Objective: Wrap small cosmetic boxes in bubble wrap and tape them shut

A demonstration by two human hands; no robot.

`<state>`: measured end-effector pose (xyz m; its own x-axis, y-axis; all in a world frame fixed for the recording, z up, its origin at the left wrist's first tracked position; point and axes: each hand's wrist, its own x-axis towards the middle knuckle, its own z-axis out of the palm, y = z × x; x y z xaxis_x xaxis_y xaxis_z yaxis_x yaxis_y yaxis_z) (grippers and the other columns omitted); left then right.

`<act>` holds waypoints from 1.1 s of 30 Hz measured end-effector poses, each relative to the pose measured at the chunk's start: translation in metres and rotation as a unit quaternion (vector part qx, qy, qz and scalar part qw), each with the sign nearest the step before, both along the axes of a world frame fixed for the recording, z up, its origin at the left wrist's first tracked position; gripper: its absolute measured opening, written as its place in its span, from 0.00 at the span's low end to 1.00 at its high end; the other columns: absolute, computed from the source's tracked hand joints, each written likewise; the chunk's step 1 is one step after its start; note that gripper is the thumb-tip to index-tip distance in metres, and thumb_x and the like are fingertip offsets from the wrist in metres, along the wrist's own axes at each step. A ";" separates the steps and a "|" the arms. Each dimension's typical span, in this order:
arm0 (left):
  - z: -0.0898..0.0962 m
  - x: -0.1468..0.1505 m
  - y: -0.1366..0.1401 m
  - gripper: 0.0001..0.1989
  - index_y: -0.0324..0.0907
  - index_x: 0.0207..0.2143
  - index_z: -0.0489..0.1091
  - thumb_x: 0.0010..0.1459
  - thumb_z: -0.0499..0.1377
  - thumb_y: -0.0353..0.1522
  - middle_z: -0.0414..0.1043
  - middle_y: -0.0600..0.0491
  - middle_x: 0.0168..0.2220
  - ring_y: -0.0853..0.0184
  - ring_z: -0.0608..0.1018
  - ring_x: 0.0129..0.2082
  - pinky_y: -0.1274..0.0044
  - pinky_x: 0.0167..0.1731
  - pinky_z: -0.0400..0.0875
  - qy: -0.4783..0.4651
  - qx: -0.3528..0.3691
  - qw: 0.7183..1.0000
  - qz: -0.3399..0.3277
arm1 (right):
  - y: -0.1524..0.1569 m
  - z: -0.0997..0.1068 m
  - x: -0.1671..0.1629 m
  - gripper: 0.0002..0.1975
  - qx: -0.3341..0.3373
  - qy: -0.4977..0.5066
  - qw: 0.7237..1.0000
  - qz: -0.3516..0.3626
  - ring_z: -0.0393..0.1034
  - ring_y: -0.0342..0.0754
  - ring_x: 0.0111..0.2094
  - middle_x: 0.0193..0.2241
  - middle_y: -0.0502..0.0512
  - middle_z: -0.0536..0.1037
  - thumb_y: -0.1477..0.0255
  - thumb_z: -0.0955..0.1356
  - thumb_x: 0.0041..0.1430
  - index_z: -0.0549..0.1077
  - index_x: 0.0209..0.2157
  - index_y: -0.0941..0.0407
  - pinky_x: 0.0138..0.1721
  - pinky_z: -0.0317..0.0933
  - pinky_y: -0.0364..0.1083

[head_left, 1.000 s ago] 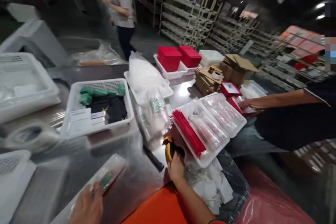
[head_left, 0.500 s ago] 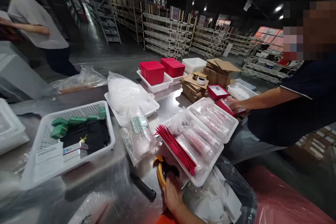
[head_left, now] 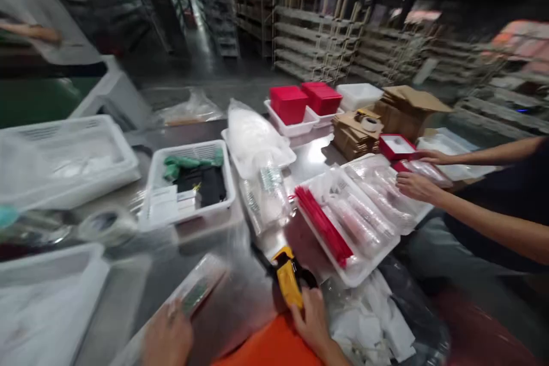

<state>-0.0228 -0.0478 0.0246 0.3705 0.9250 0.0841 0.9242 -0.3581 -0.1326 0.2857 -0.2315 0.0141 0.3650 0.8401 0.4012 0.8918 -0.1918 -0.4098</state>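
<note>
My right hand [head_left: 312,320] is wrapped around a yellow tape dispenser [head_left: 288,277] with a dark frame, held low over the metal table. My left hand [head_left: 168,334], blurred by motion, is closed over the near part of a long plastic-wrapped packet [head_left: 203,283] with a greenish patch. A black bar-like handle [head_left: 262,257] lies beside the dispenser's far end. Right of my right hand stands a white basket [head_left: 352,281] with red strips [head_left: 323,226] and bubble-wrapped rolls [head_left: 354,220].
A white basket [head_left: 150,211] holds green bundles, dark cloth and small boxes. Bubble-wrap pouches [head_left: 268,194], red boxes [head_left: 288,104] and stacked cardboard [head_left: 355,134] stand further back. On the right, a co-worker's hands [head_left: 418,183] handle a wrapped item by a red box. A lined bin [head_left: 373,320] holds white scraps.
The view has swung left, so the table's contents sit further right. My left hand has come into view on the wrapped packet. My right hand still holds the tape dispenser.
</note>
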 end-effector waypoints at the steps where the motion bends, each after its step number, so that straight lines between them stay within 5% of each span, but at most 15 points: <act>1: -0.003 -0.005 -0.006 0.19 0.50 0.47 0.80 0.59 0.53 0.31 0.83 0.56 0.43 0.56 0.80 0.51 0.63 0.54 0.77 0.010 0.032 0.999 0.008 | 0.000 0.010 -0.005 0.16 0.003 0.011 1.000 0.005 0.74 0.55 0.31 0.30 0.59 0.78 0.62 0.59 0.69 0.74 0.43 0.56 0.37 0.70 0.55; 3: -0.010 -0.009 -0.009 0.22 0.35 0.51 0.77 0.60 0.50 0.27 0.81 0.43 0.48 0.54 0.81 0.49 0.63 0.51 0.78 -0.028 0.051 0.998 -0.004 | 0.006 0.030 -0.014 0.20 -0.009 0.064 0.998 0.005 0.73 0.56 0.31 0.28 0.59 0.77 0.55 0.61 0.68 0.74 0.40 0.56 0.35 0.69 0.54; 6: -0.025 -0.011 -0.003 0.24 0.31 0.57 0.71 0.61 0.49 0.23 0.77 0.37 0.53 0.52 0.79 0.53 0.61 0.55 0.74 -0.097 0.053 0.994 0.008 | 0.036 0.058 -0.036 0.26 -0.070 0.216 0.974 -0.003 0.72 0.55 0.29 0.26 0.59 0.77 0.45 0.64 0.60 0.75 0.34 0.56 0.31 0.66 0.51; 10: -0.048 -0.014 -0.001 0.20 0.35 0.55 0.72 0.63 0.51 0.25 0.75 0.39 0.56 0.53 0.76 0.57 0.61 0.59 0.71 -0.181 0.067 0.981 0.020 | 0.101 0.092 -0.095 0.30 -0.144 0.446 0.883 0.003 0.69 0.51 0.25 0.25 0.58 0.78 0.40 0.65 0.53 0.73 0.30 0.56 0.24 0.63 0.47; 13: -0.061 -0.015 -0.005 0.20 0.37 0.54 0.74 0.63 0.50 0.23 0.76 0.40 0.56 0.54 0.76 0.57 0.62 0.59 0.71 -0.222 0.075 0.972 0.020 | 0.143 0.103 -0.142 0.30 -0.162 0.499 0.851 0.015 0.64 0.48 0.22 0.21 0.54 0.73 0.40 0.66 0.48 0.70 0.26 0.55 0.21 0.60 0.45; 18: -0.067 -0.014 -0.005 0.17 0.41 0.51 0.75 0.65 0.52 0.26 0.79 0.42 0.50 0.54 0.78 0.53 0.61 0.55 0.74 -0.260 0.100 0.960 0.034 | 0.172 0.091 -0.183 0.28 -0.182 0.452 0.872 0.048 0.60 0.45 0.21 0.18 0.50 0.67 0.42 0.66 0.48 0.66 0.22 0.53 0.20 0.55 0.44; 26: -0.053 -0.019 -0.007 0.16 0.37 0.42 0.75 0.64 0.48 0.23 0.78 0.38 0.48 0.55 0.81 0.49 0.63 0.49 0.77 -0.269 0.094 0.955 0.086 | 0.177 0.071 -0.183 0.24 -0.230 0.406 0.883 0.059 0.60 0.45 0.21 0.18 0.51 0.69 0.46 0.64 0.47 0.67 0.22 0.54 0.21 0.54 0.44; 30: -0.029 -0.022 0.000 0.25 0.28 0.58 0.66 0.57 0.50 0.20 0.70 0.31 0.59 0.46 0.69 0.64 0.51 0.62 0.64 -0.237 0.051 0.962 0.126 | 0.176 0.072 -0.182 0.23 -0.240 0.389 0.887 0.063 0.63 0.46 0.22 0.20 0.53 0.72 0.47 0.64 0.48 0.68 0.23 0.54 0.23 0.56 0.45; 33: -0.013 -0.028 0.012 0.28 0.26 0.59 0.65 0.54 0.51 0.20 0.70 0.32 0.58 0.48 0.66 0.65 0.54 0.68 0.56 -0.211 -0.010 0.972 0.103 | 0.174 0.071 -0.182 0.23 -0.242 0.379 0.891 0.065 0.66 0.47 0.24 0.22 0.55 0.74 0.48 0.63 0.51 0.69 0.25 0.55 0.26 0.58 0.45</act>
